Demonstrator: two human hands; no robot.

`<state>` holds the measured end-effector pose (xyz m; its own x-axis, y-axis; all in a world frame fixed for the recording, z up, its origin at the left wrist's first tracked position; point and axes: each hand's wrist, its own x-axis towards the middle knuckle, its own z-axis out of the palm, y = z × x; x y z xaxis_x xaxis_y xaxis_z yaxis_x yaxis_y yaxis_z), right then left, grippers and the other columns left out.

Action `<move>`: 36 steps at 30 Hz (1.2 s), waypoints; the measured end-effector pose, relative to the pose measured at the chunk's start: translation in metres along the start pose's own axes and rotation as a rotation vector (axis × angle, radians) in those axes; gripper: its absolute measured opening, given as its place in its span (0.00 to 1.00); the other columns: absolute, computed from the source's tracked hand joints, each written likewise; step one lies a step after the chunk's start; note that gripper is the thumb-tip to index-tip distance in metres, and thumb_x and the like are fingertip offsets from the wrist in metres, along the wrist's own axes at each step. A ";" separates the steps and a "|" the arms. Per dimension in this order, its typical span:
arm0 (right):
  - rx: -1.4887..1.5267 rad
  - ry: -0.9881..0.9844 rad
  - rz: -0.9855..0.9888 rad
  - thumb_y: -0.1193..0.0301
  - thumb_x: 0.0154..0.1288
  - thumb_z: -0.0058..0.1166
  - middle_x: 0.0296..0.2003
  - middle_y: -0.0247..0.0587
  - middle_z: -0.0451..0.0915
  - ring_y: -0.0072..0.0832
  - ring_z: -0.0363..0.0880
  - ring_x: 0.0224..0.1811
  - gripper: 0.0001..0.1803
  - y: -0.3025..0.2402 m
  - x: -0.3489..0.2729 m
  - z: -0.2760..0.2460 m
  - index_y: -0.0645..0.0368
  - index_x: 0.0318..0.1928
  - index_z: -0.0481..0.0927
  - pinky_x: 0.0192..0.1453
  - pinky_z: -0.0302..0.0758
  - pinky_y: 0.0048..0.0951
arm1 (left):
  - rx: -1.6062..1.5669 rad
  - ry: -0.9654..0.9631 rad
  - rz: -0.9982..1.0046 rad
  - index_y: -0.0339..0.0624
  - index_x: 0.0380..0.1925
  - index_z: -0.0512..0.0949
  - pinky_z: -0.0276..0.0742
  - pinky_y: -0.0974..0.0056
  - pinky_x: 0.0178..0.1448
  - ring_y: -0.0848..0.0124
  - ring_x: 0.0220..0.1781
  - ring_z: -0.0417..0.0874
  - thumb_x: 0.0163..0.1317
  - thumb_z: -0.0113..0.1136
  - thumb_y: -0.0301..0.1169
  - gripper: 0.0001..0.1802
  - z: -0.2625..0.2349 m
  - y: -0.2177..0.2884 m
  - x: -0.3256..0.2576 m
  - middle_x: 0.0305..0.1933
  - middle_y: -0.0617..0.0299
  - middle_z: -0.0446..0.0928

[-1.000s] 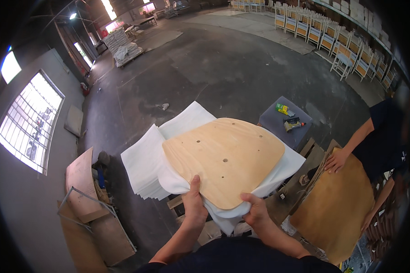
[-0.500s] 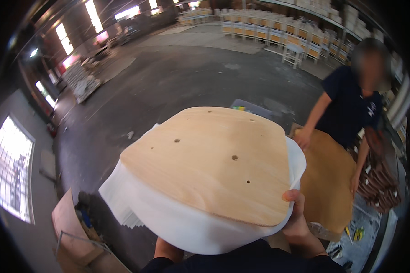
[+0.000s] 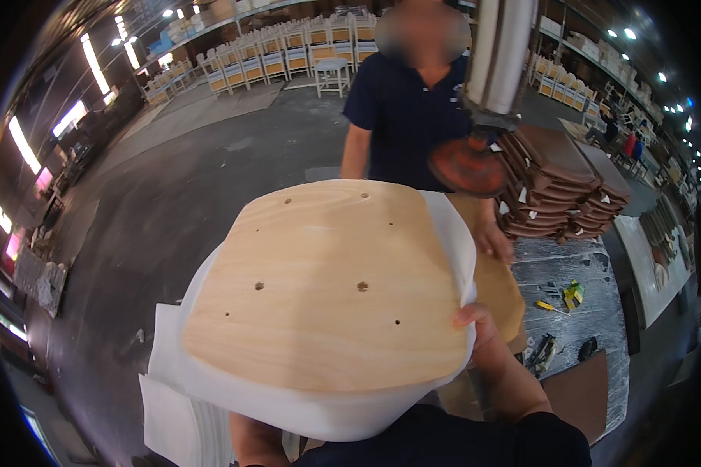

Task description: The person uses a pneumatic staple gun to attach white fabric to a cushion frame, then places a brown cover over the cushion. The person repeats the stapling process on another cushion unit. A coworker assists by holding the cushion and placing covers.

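Pale wood panel (image 3: pixel 319 249) is laid on white padding (image 3: pixel 311 412) but looks unfastened, right hand's grip (image 3: pixel 483 325) pinching both, left hand's grip hidden from me

Pale tan wood-grained board (image 3: pixel 319 265), white sheet (image 3: pixel 311 418), brown cushions (image 3: pixel 551 177), navy shirt (image 3: pixel 405 113), dark grey floor (image 3: pixel 125 241)

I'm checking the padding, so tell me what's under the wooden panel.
White padding shows under the panel along its left, near and right edges. The right hand holds the right edge. The rest underneath, and the left hand, are covered.
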<state>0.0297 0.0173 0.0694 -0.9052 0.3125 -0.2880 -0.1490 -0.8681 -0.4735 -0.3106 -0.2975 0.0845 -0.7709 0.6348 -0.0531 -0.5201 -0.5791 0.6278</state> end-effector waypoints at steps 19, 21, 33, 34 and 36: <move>-0.166 0.084 -0.060 0.69 0.56 0.66 0.65 0.60 0.88 0.49 0.91 0.63 0.45 -0.174 -0.051 -0.166 0.72 0.76 0.76 0.73 0.86 0.49 | -0.080 0.048 -0.117 0.40 0.80 0.72 0.83 0.49 0.76 0.54 0.75 0.85 0.79 0.67 0.51 0.39 0.125 -0.165 0.058 0.78 0.50 0.80; -0.176 0.106 -0.060 0.67 0.56 0.66 0.65 0.59 0.88 0.48 0.91 0.63 0.45 -0.183 -0.051 -0.169 0.72 0.76 0.76 0.73 0.86 0.48 | -0.085 0.050 -0.118 0.41 0.80 0.72 0.83 0.49 0.76 0.54 0.74 0.85 0.79 0.67 0.52 0.39 0.124 -0.165 0.058 0.78 0.50 0.80; -0.068 0.151 -0.212 0.39 0.82 0.59 0.76 0.56 0.80 0.48 0.82 0.76 0.49 -0.228 -0.134 -0.190 0.69 0.81 0.69 0.81 0.78 0.52 | -0.063 0.103 -0.309 0.45 0.78 0.76 0.87 0.53 0.71 0.60 0.70 0.89 0.86 0.50 0.62 0.37 0.130 -0.157 0.049 0.74 0.53 0.84; 0.108 0.105 -0.177 0.40 0.82 0.59 0.76 0.56 0.80 0.48 0.82 0.75 0.48 -0.212 -0.133 -0.182 0.69 0.81 0.69 0.81 0.79 0.51 | -0.020 0.154 -0.313 0.45 0.77 0.77 0.88 0.54 0.71 0.62 0.69 0.89 0.86 0.51 0.61 0.36 0.140 -0.151 0.039 0.74 0.53 0.84; 0.215 0.166 -0.280 0.41 0.83 0.59 0.75 0.56 0.80 0.48 0.83 0.75 0.47 -0.160 -0.138 -0.159 0.69 0.81 0.70 0.80 0.79 0.51 | -0.079 0.146 -0.370 0.45 0.78 0.77 0.89 0.55 0.69 0.63 0.69 0.89 0.87 0.52 0.60 0.36 0.169 -0.152 0.025 0.74 0.54 0.85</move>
<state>0.2417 0.1740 0.0525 -0.7435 0.5916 -0.3118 -0.4769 -0.7959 -0.3729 -0.1882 -0.1067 0.1191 -0.5679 0.7313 -0.3777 -0.7942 -0.3665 0.4846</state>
